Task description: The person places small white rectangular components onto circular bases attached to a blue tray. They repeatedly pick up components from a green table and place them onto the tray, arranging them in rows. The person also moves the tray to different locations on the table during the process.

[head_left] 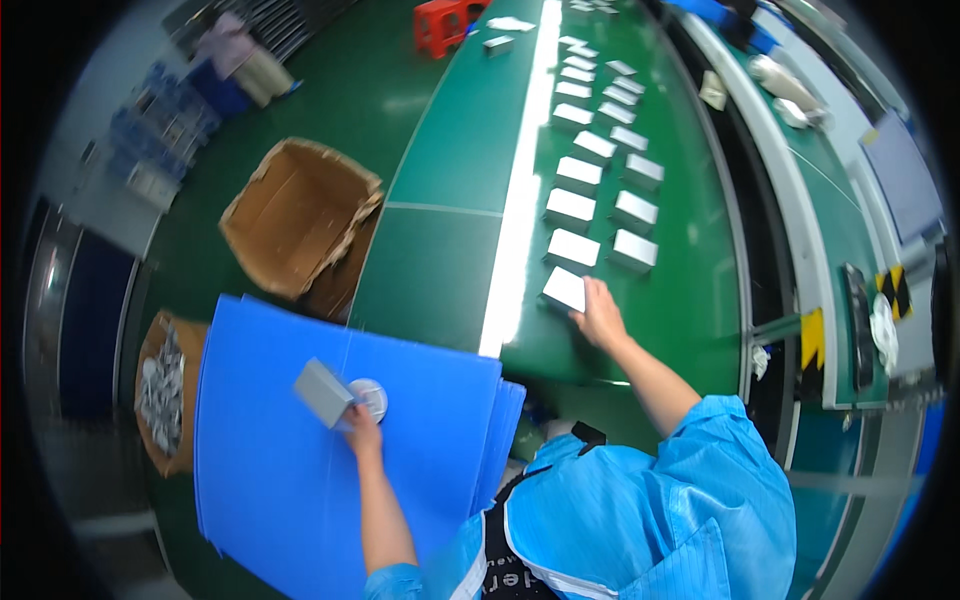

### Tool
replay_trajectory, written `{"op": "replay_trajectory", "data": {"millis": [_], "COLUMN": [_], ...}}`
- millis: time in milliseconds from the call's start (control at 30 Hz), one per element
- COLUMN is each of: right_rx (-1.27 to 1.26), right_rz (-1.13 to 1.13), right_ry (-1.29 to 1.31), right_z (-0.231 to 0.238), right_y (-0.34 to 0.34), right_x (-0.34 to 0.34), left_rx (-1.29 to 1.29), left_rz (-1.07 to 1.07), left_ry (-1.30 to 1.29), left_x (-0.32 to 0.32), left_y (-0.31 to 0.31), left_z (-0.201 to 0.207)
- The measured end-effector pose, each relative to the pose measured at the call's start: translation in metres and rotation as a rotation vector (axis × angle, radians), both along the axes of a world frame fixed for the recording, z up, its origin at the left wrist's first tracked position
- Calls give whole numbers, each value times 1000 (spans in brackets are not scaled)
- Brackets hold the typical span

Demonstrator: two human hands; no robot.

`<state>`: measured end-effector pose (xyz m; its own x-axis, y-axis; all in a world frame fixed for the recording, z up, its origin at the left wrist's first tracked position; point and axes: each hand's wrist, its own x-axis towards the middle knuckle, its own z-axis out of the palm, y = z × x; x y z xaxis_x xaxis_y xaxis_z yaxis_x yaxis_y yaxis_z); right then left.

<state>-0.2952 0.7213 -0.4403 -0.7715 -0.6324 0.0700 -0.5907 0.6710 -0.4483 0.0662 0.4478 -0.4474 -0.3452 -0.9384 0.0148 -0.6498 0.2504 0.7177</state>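
Note:
My left hand (363, 434) is closed round one end of a small grey box (323, 394), held tilted above a stack of blue plastic sheets (270, 480). Right beside that hand is a round white object (372, 398) that I cannot make out further. My right hand (601, 318) grips the right side of a white-topped box (565, 288), the nearest one in the left row on the green belt (690, 300). Further along the belt, several similar boxes (573, 246) stand in two rough rows.
A green side table (430, 260) runs left of the belt. An open cardboard carton (300, 215) stands on the floor at left, with another carton of grey scraps (163, 395) nearer. Red stools (440, 25) and a person (240, 55) are at the far left.

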Motion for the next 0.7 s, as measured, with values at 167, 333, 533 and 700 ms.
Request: {"op": "replay_trajectory", "data": {"millis": [167,333,533,700], "right_rx": [110,-303,-278,-286], "right_rz": [90,593,657,1289], "right_ry": [-7,-800,-693,-345], "right_z": [35,119,156,163], "right_y": [-48,-86,-79,-60], "right_x": [19,133,127,86], "left_rx": [-203,-474,-470,359], "left_rz": [-167,-248,-464,-966], "left_ry": [90,-144,-250,1], "left_x": [-28,-49,-58,-53], "left_y": [64,83,89,94], "left_z": [41,67,79,98]}}
